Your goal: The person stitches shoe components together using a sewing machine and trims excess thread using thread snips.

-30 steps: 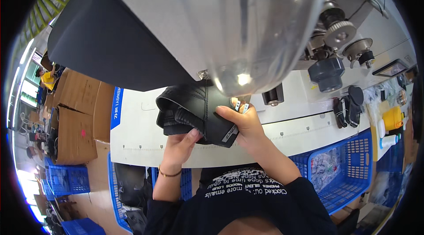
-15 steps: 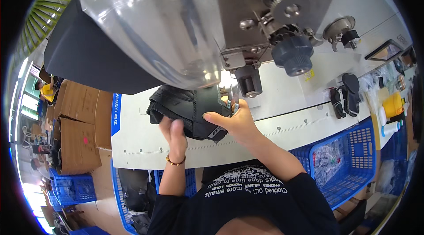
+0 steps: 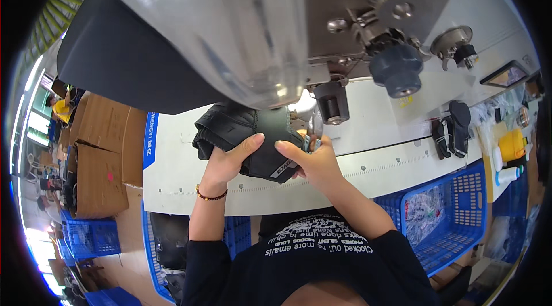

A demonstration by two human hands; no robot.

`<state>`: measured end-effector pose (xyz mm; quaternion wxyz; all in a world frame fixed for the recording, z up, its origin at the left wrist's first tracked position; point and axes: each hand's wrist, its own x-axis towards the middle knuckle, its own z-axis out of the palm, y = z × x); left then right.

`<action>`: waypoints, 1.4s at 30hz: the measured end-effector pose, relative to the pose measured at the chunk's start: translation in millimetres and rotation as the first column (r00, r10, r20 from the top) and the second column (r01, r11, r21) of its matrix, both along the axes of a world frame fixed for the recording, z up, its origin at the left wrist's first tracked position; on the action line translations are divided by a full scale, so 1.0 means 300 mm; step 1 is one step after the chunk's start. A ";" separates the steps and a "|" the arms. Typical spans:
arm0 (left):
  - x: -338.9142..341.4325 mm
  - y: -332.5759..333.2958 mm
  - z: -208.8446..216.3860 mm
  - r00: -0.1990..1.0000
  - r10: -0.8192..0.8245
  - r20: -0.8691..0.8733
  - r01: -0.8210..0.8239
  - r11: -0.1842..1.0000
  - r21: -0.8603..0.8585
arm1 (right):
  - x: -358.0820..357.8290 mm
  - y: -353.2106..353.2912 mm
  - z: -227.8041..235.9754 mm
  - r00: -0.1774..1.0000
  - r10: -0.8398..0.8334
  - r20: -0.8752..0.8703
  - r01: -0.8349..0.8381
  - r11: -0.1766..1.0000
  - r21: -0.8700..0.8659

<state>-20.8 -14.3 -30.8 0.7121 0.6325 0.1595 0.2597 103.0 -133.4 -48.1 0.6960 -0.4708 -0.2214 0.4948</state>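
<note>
Workpiece (image 3: pixel 268 126), black and stitched, sits near the centre of my view, a clear guard (image 3: pixel 241 35) at its 12 o'clock. I see the left hand (image 3: pixel 226 164) clamped on its 7 o'clock side, the right hand (image 3: pixel 315 162) at 4.

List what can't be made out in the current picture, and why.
Left grip, head view: fingertips hidden beneath the black piece.
Black piece, head view: far edge blocked by the clear guard.
Small metal object by the right grip, head view: partly covered by fingers, kind unclear.
Distant person in yellow, head view: too small to tell what they handle.
</note>
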 end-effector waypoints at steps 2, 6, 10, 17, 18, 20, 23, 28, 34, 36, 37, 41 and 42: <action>0.009 -0.022 0.006 0.999 0.014 0.035 -0.012 0.999 -0.052 | 0.010 -0.027 0.008 1.000 0.024 -0.005 -0.024 1.000 0.005; 0.014 -0.057 -0.006 0.992 0.099 0.073 -0.098 0.995 -0.009 | 0.004 -0.038 0.014 0.991 -0.032 0.126 0.030 0.999 0.022; 0.007 -0.049 -0.006 0.996 0.084 0.018 -0.086 0.992 0.094 | -0.002 -0.038 0.007 0.993 -0.038 0.109 0.033 0.998 0.054; 0.021 -0.092 0.001 0.973 0.230 0.001 -0.229 0.970 0.077 | 0.014 -0.043 0.001 0.993 -0.062 0.100 0.055 0.996 0.066; 0.020 -0.089 0.000 0.974 0.228 0.002 -0.227 0.971 0.078 | 0.017 -0.042 0.001 0.993 -0.064 0.101 0.058 0.996 0.067; 0.012 -0.075 -0.005 0.984 0.175 -0.030 -0.166 0.967 0.193 | 0.022 -0.040 0.002 0.993 -0.063 0.099 0.056 0.996 0.074; 0.019 -0.064 -0.004 0.985 0.169 -0.023 -0.161 0.965 0.207 | 0.030 -0.037 0.010 0.994 -0.053 0.099 0.046 0.996 0.073; 0.027 -0.035 -0.014 0.987 0.158 -0.006 -0.154 0.968 0.200 | 0.034 -0.018 0.010 0.993 -0.079 0.089 0.072 0.994 0.080; 0.043 0.000 -0.041 0.979 0.204 -0.002 -0.202 0.969 0.140 | 0.040 0.005 0.010 0.994 -0.079 0.069 0.077 0.996 0.034; 0.046 0.009 -0.052 0.976 0.217 0.015 -0.217 0.970 0.111 | 0.044 0.010 0.012 0.997 -0.063 0.042 0.064 0.998 -0.023; 0.047 0.018 -0.059 0.974 0.225 0.000 -0.222 0.966 0.135 | 0.045 0.013 0.012 0.995 -0.071 0.064 0.073 0.997 -0.026; 0.040 0.040 -0.055 0.986 0.145 -0.084 -0.121 0.962 0.246 | 0.052 0.008 -0.007 0.990 -0.100 0.094 0.101 0.995 -0.004; 0.035 0.044 -0.047 0.985 0.150 -0.086 -0.124 0.961 0.246 | 0.057 0.005 -0.007 0.991 -0.096 0.092 0.097 0.995 -0.004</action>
